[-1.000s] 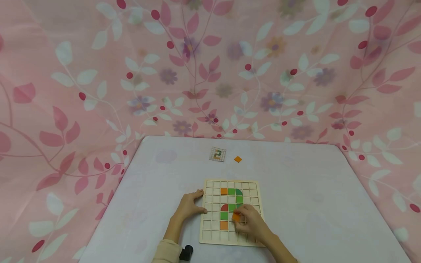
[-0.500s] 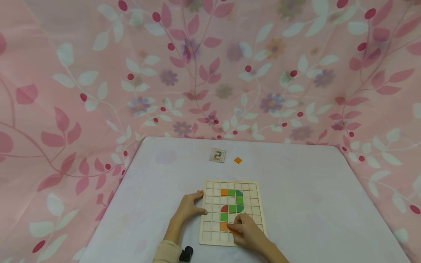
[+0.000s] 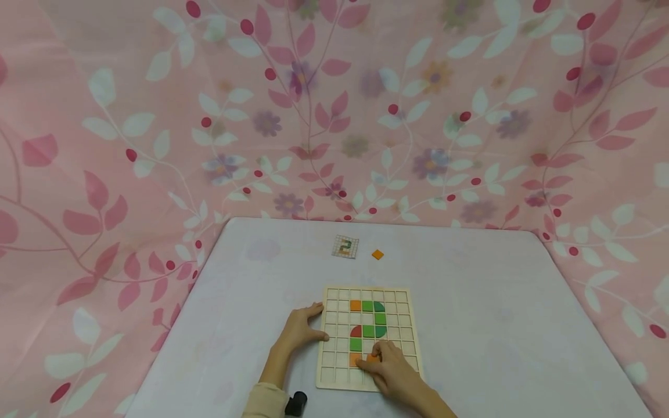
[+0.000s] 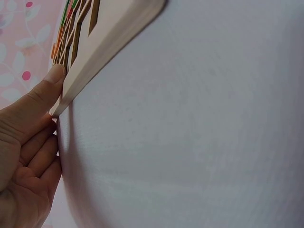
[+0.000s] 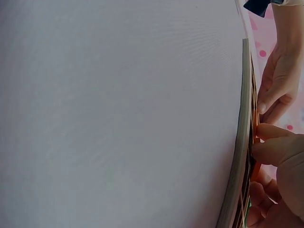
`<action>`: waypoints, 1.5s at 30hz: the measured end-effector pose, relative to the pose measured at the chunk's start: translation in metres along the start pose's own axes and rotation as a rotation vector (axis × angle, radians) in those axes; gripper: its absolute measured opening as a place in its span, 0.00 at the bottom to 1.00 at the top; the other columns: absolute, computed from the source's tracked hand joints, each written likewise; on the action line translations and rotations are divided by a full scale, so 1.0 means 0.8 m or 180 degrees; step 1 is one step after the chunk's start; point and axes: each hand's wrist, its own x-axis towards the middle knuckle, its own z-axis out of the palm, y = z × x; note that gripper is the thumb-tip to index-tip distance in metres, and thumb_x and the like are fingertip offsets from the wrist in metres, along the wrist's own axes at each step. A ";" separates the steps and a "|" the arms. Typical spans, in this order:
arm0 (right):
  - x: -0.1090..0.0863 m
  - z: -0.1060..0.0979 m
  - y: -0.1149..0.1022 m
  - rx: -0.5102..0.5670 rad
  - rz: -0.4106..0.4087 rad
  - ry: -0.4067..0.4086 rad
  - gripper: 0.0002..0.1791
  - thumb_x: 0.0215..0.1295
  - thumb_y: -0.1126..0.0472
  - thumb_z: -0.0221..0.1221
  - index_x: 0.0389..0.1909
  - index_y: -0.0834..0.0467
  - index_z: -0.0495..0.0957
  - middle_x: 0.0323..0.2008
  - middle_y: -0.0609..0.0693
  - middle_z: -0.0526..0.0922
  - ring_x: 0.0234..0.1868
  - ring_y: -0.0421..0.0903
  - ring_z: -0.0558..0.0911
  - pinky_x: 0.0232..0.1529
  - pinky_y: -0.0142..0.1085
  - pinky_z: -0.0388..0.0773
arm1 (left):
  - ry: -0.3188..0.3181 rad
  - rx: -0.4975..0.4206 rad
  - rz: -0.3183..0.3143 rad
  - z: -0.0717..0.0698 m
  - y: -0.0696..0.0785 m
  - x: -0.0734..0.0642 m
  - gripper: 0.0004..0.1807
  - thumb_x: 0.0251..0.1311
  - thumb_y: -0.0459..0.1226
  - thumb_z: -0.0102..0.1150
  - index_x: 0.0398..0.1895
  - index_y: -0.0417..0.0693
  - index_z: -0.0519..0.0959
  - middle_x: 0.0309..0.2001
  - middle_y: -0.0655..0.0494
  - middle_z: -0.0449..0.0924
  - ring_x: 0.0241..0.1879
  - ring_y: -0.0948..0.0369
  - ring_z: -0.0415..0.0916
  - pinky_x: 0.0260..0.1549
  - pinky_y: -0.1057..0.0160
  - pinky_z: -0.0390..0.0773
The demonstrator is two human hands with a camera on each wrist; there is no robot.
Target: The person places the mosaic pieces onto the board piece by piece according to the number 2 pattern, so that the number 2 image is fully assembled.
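Note:
A light wooden grid board (image 3: 333,378) lies on the table with several green, orange and red tiles set in its squares. An orange square tile (image 3: 373,358) is pinched between the thumb and fingers of my right hand (image 3: 395,371), low over the board. It sits just right of another orange tile (image 3: 354,359) in the grid, where my right thumb tip overlaps. My left hand (image 3: 299,327) holds the board's left edge. In the left wrist view its thumb (image 4: 42,92) lies on the rim, with the other fingers bent beside the edge.
Behind the board lie a small pattern card (image 3: 345,247) showing a 2-like figure and a loose orange tile (image 3: 378,254). A black object (image 3: 297,403) is by the left sleeve (image 3: 266,399). Pink floral cloth (image 3: 334,116) hangs beyond the white table (image 3: 496,313).
My right hand has moved toward the near side of the board with the orange tile, then slightly left, uncovering the dark green tile. My left hand has stayed at the left edge.

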 end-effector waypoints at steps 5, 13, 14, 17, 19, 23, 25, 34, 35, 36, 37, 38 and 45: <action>0.004 -0.002 -0.006 -0.0010 0.0033 -0.0138 0.16 0.60 0.61 0.59 0.46 0.41 0.84 0.34 0.44 0.67 0.35 0.38 0.60 0.35 0.28 0.63 | 0.0006 -0.0005 0.0021 0.001 0.000 0.001 0.43 0.32 0.40 0.78 0.57 0.30 0.73 0.60 0.40 0.72 0.62 0.43 0.66 0.61 0.46 0.65; 0.004 -0.001 -0.011 0.0024 0.0210 -0.0276 0.18 0.61 0.62 0.57 0.49 0.41 0.82 0.36 0.44 0.66 0.35 0.39 0.60 0.34 0.30 0.63 | 0.0026 0.0008 0.0046 0.002 -0.001 0.000 0.43 0.32 0.40 0.78 0.56 0.30 0.73 0.59 0.40 0.72 0.61 0.43 0.67 0.60 0.46 0.66; 0.004 0.001 -0.011 0.0024 0.0215 -0.0237 0.17 0.61 0.61 0.58 0.48 0.41 0.83 0.36 0.44 0.67 0.35 0.39 0.60 0.34 0.30 0.64 | 0.0026 0.0002 0.0047 0.002 -0.001 0.000 0.43 0.32 0.39 0.78 0.56 0.30 0.73 0.59 0.40 0.72 0.61 0.43 0.66 0.60 0.46 0.66; 0.002 0.006 -0.010 0.0072 0.0227 -0.0046 0.13 0.60 0.58 0.61 0.45 0.44 0.85 0.37 0.44 0.69 0.36 0.39 0.62 0.34 0.32 0.65 | 0.0013 0.0014 0.0051 0.002 -0.001 -0.001 0.43 0.32 0.40 0.78 0.56 0.31 0.73 0.59 0.40 0.72 0.61 0.43 0.66 0.61 0.46 0.65; 0.001 0.010 -0.010 0.0119 0.0234 0.0091 0.12 0.58 0.56 0.63 0.43 0.47 0.86 0.37 0.43 0.70 0.36 0.38 0.63 0.34 0.32 0.65 | 0.0005 0.0021 0.0051 0.002 0.000 -0.001 0.43 0.32 0.40 0.78 0.56 0.31 0.73 0.60 0.41 0.72 0.61 0.43 0.66 0.61 0.46 0.65; 0.002 0.015 -0.010 0.0157 0.0272 0.0273 0.12 0.55 0.55 0.65 0.40 0.52 0.86 0.36 0.40 0.70 0.35 0.37 0.63 0.33 0.30 0.65 | 0.0005 0.0019 0.0038 0.001 0.000 -0.002 0.43 0.32 0.40 0.78 0.57 0.31 0.73 0.60 0.41 0.71 0.62 0.43 0.66 0.61 0.46 0.65; 0.003 0.016 -0.011 0.0155 0.0294 0.0314 0.12 0.55 0.55 0.65 0.40 0.52 0.86 0.35 0.40 0.70 0.34 0.36 0.64 0.32 0.29 0.66 | 0.0007 0.0011 0.0038 0.001 0.000 -0.002 0.43 0.32 0.40 0.78 0.57 0.31 0.73 0.60 0.40 0.71 0.62 0.43 0.66 0.61 0.46 0.65; 0.009 0.016 -0.016 0.0156 0.0391 0.0351 0.11 0.56 0.56 0.65 0.38 0.55 0.86 0.34 0.40 0.70 0.33 0.37 0.65 0.30 0.28 0.69 | 0.0003 0.0011 0.0045 0.000 -0.001 -0.001 0.44 0.32 0.40 0.78 0.57 0.30 0.73 0.60 0.40 0.71 0.62 0.43 0.66 0.60 0.46 0.66; 0.010 0.016 -0.017 0.0144 0.0407 0.0360 0.11 0.56 0.55 0.65 0.38 0.55 0.87 0.34 0.40 0.70 0.33 0.37 0.65 0.30 0.27 0.69 | 0.0014 0.0004 0.0054 0.000 -0.001 -0.001 0.44 0.31 0.40 0.78 0.57 0.30 0.73 0.59 0.40 0.72 0.61 0.43 0.66 0.60 0.46 0.66; 0.011 0.016 -0.017 0.0140 0.0424 0.0376 0.11 0.57 0.55 0.65 0.38 0.55 0.87 0.34 0.40 0.70 0.33 0.37 0.65 0.29 0.27 0.69 | 0.0021 0.0004 0.0062 0.000 -0.001 -0.001 0.44 0.31 0.40 0.78 0.56 0.30 0.73 0.59 0.40 0.72 0.61 0.43 0.67 0.60 0.46 0.66; 0.012 0.017 -0.017 0.0142 0.0441 0.0396 0.10 0.57 0.55 0.65 0.37 0.55 0.87 0.34 0.40 0.70 0.32 0.37 0.65 0.29 0.27 0.68 | 0.0021 0.0007 0.0068 0.000 -0.001 -0.001 0.44 0.31 0.40 0.78 0.56 0.30 0.73 0.59 0.40 0.72 0.61 0.43 0.67 0.60 0.46 0.66; 0.012 0.017 -0.018 0.0147 0.0460 0.0416 0.10 0.57 0.55 0.65 0.37 0.55 0.87 0.33 0.40 0.70 0.32 0.36 0.65 0.28 0.26 0.68 | 0.0018 0.0018 0.0073 0.000 -0.001 0.000 0.44 0.31 0.40 0.78 0.56 0.30 0.73 0.59 0.40 0.72 0.61 0.43 0.67 0.60 0.46 0.66; 0.013 0.022 -0.017 0.0269 0.0495 0.0654 0.09 0.51 0.59 0.68 0.34 0.57 0.87 0.32 0.41 0.71 0.31 0.36 0.65 0.27 0.26 0.67 | 0.0019 0.0023 0.0088 0.000 -0.001 0.001 0.44 0.31 0.41 0.78 0.56 0.30 0.73 0.59 0.40 0.72 0.61 0.44 0.67 0.60 0.46 0.67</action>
